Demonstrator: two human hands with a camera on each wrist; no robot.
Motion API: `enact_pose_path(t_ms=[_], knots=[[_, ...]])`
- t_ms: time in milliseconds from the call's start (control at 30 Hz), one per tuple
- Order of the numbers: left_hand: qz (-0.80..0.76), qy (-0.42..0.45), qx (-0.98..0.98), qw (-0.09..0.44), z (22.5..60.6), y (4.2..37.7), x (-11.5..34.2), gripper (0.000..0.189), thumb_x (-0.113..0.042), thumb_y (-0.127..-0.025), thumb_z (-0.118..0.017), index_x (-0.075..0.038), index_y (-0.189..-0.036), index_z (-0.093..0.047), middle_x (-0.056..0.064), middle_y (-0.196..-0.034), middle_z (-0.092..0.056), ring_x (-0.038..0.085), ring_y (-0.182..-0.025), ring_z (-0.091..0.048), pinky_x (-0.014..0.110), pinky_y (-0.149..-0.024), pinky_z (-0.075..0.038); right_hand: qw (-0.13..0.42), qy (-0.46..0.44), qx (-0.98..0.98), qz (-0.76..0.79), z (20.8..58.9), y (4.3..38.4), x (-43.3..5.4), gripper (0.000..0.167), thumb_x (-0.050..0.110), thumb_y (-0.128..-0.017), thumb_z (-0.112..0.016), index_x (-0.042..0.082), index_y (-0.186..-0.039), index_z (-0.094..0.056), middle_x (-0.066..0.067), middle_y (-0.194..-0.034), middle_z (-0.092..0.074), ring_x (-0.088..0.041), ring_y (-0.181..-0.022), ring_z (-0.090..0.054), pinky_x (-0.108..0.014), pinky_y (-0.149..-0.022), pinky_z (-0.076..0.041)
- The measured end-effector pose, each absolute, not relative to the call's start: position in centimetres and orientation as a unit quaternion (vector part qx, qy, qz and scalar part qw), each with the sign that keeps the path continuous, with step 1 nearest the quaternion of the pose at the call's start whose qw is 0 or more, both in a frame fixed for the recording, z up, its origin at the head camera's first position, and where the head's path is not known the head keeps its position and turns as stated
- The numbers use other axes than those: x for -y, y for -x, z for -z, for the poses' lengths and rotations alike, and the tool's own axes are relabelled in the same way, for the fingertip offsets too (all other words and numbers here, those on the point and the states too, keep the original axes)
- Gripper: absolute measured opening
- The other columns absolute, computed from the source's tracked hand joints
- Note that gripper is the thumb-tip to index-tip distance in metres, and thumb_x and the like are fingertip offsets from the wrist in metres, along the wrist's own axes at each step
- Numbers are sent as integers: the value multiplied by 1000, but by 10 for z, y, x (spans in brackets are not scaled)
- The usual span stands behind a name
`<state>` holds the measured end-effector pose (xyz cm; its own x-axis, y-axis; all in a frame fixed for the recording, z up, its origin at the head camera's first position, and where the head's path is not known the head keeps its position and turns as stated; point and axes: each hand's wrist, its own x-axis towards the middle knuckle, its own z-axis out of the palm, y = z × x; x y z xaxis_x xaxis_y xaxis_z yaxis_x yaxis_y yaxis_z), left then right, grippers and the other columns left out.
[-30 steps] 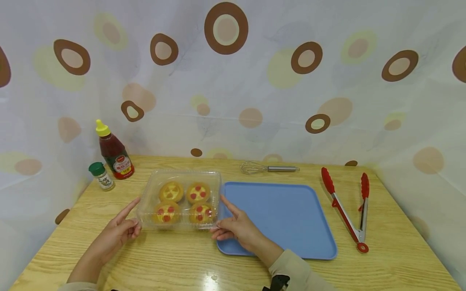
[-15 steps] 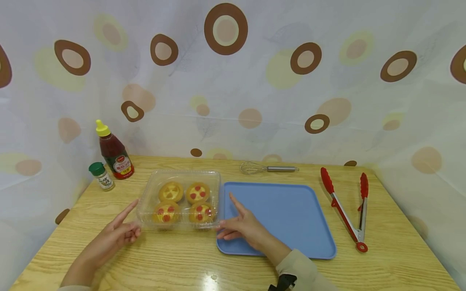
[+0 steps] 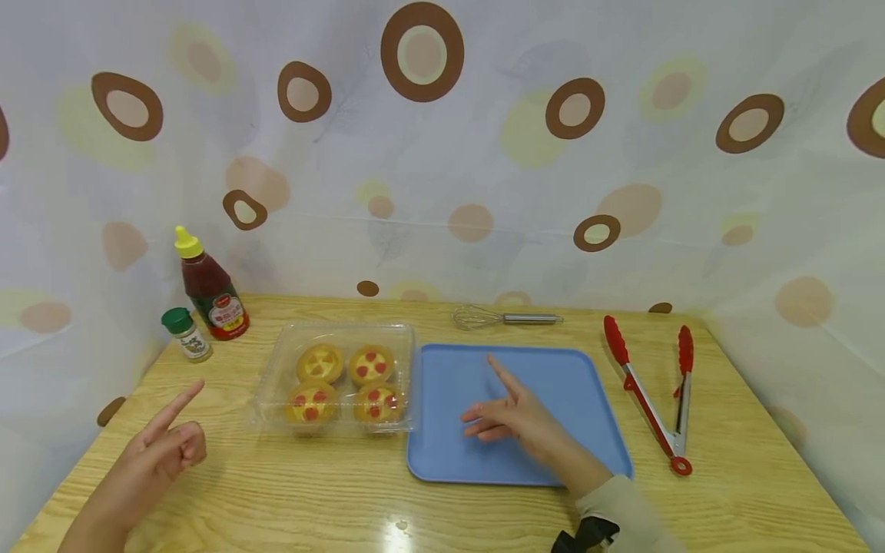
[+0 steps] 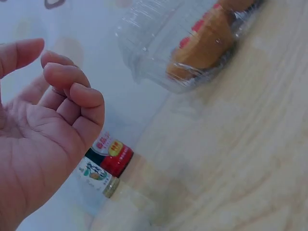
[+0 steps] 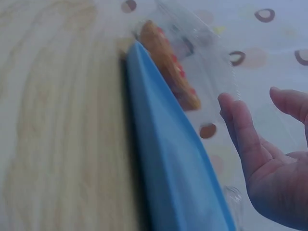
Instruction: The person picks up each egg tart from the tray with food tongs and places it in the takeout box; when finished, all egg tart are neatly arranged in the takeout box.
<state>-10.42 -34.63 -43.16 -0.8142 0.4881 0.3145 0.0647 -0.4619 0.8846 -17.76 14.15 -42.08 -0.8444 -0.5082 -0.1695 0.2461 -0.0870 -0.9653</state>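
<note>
A clear plastic clamshell box (image 3: 346, 335) stands on the table with several small egg-tart-like pastries (image 3: 320, 364) inside, some topped with red pieces. To its left, my left hand (image 3: 155, 461) is held apart from it, index finger extended and the other fingers loosely bent; the left wrist view shows nothing in the palm. My right hand (image 3: 522, 421) hovers over the blue tray (image 3: 442, 453), index finger pointing forward and the rest relaxed. In the right wrist view that hand (image 5: 274, 163) holds nothing and is beside the tray's edge.
At the back left stand a red sauce bottle (image 3: 216, 296) with a yellow cap and a green-capped spice jar (image 3: 188, 336). A whisk (image 3: 508, 317) lies behind the tray. Red-tipped tongs (image 3: 653, 415) lie spread on the right. A patterned curtain (image 3: 429, 169) encloses the table.
Both hands have drawn away from the box, the left one toward the lower left, the right one rightward over the tray. The box has stayed in place.
</note>
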Motion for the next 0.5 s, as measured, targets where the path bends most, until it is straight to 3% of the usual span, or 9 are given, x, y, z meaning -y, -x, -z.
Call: enact_pose_path(t_ms=[133, 233, 400, 500], knots=[[-816, -324, -469, 98, 414, 109, 336, 61, 8, -96, -1, -14, -153, -6, 10, -80, -38, 25, -73, -28, 36, -69, -21, 219, 108, -665, 705, 409, 182, -166, 88, 12, -92, -61, 29, -153, 0, -17, -103, -68, -23, -86, -70, -32, -73, -56], [-797, -312, -512, 71, 399, 117, 319, 58, 6, -98, -6, -13, -153, -10, 7, -80, -42, 23, -74, -30, 36, -69, -22, 174, 112, -709, 674, 398, 185, -183, 85, 12, -93, -60, 25, -153, -1, -20, -105, -67, -23, -85, -70, -34, -74, -56], [-692, -215, -689, 11, 369, 134, 277, 46, -4, -103, -33, -10, -148, -29, 0, -78, -50, 15, -71, -46, 27, -63, -38, 88, 107, -781, 610, 376, 188, -201, 81, 14, -95, -58, 21, -153, -2, -23, -107, -66, -20, -82, -70, -33, -74, -56], [-604, -154, -781, -25, 348, 150, 246, 45, -13, -100, -46, -9, -145, -37, 2, -81, -54, 14, -74, -54, 21, -71, -49, 28, 104, -839, 534, 366, 191, -209, 78, 23, -95, -59, 18, -153, -8, -22, -109, -66, -22, -85, -70, -34, -75, -56]])
